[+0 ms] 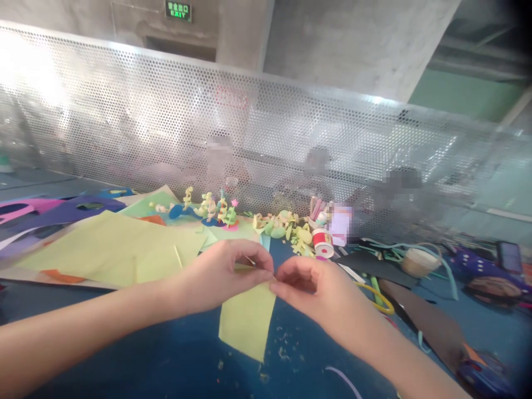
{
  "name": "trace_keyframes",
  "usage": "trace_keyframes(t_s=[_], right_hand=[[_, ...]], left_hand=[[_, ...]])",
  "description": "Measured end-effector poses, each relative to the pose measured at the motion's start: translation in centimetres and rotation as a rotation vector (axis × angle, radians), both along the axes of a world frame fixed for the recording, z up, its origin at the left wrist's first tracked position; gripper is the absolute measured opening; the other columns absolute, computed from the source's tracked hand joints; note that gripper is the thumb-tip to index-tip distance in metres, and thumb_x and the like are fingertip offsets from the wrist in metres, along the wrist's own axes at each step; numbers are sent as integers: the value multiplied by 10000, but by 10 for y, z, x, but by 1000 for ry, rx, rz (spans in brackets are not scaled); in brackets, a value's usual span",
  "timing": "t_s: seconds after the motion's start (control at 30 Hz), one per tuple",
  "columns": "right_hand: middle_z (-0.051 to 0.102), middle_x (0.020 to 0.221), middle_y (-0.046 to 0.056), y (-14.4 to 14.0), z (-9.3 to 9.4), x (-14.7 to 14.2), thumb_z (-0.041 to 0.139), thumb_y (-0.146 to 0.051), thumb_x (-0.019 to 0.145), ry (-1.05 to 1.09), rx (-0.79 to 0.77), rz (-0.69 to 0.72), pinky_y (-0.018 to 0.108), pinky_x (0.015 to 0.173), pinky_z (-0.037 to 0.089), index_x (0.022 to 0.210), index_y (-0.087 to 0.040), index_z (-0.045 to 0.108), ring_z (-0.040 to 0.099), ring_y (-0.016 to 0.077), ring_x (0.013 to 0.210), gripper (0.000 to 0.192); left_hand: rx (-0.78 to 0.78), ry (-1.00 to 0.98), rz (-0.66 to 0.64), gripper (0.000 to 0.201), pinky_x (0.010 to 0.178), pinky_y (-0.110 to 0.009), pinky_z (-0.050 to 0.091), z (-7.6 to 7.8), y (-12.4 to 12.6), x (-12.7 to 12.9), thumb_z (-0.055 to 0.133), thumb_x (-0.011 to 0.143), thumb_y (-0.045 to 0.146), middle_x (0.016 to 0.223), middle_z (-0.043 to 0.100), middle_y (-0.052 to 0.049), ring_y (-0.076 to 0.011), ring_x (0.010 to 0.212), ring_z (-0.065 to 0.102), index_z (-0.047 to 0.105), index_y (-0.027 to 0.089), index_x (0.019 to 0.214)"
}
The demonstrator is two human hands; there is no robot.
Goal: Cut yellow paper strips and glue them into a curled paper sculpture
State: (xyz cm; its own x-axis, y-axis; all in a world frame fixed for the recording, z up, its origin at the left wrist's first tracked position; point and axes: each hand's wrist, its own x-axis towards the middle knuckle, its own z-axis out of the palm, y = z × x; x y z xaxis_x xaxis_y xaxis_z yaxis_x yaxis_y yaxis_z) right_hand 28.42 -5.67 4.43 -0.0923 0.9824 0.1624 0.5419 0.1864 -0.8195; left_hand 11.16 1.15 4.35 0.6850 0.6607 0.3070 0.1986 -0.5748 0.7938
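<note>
A pale yellow-green piece of paper hangs at a slant over the dark blue table, below my hands. My left hand is closed at its top edge, thumb and fingers pinching the paper. From the other side, my right hand comes in closed, fingertips pinched at the same upper right corner. Both sets of fingertips meet there. Something small and thin shows between the left thumb and finger, too blurred to name.
Large yellow-green sheets lie at the left. Behind stand small paper figures, a pile of cut paper pieces, a red-and-white container and a phone. A yellow ring and brown sheet lie right. A perforated metal screen rises behind.
</note>
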Motion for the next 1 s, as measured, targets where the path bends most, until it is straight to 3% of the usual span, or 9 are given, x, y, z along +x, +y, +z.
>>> trace_keyframes(t_s=[0.33, 0.77, 1.0], right_hand=[[655, 698, -13, -5, 6, -4, 566, -254, 742, -58, 89, -66, 240, 582, 466, 733, -204, 624, 591, 132, 644, 77], [635, 652, -68, -12, 9, -10, 559, -163, 712, -202, 221, -118, 142, 555, 455, 690, -218, 593, 593, 67, 605, 68], [667, 741, -37, -10, 12, -4, 551, -288, 767, -113, 121, -80, 165, 620, 485, 780, -223, 615, 613, 91, 690, 92]], left_hand=[[-171, 0, -64, 184, 666, -241, 444, -3, 9, -1, 576, 728, 347, 746, 627, 0, -137, 710, 570, 611, 176, 784], [-198, -12, -102, 192, 601, -199, 417, -2, 3, -4, 591, 729, 348, 709, 605, 3, -103, 657, 533, 622, 165, 780], [-163, -58, -98, 164, 580, -186, 404, 1, 3, -4, 578, 746, 317, 685, 586, 8, -88, 631, 509, 616, 159, 768]])
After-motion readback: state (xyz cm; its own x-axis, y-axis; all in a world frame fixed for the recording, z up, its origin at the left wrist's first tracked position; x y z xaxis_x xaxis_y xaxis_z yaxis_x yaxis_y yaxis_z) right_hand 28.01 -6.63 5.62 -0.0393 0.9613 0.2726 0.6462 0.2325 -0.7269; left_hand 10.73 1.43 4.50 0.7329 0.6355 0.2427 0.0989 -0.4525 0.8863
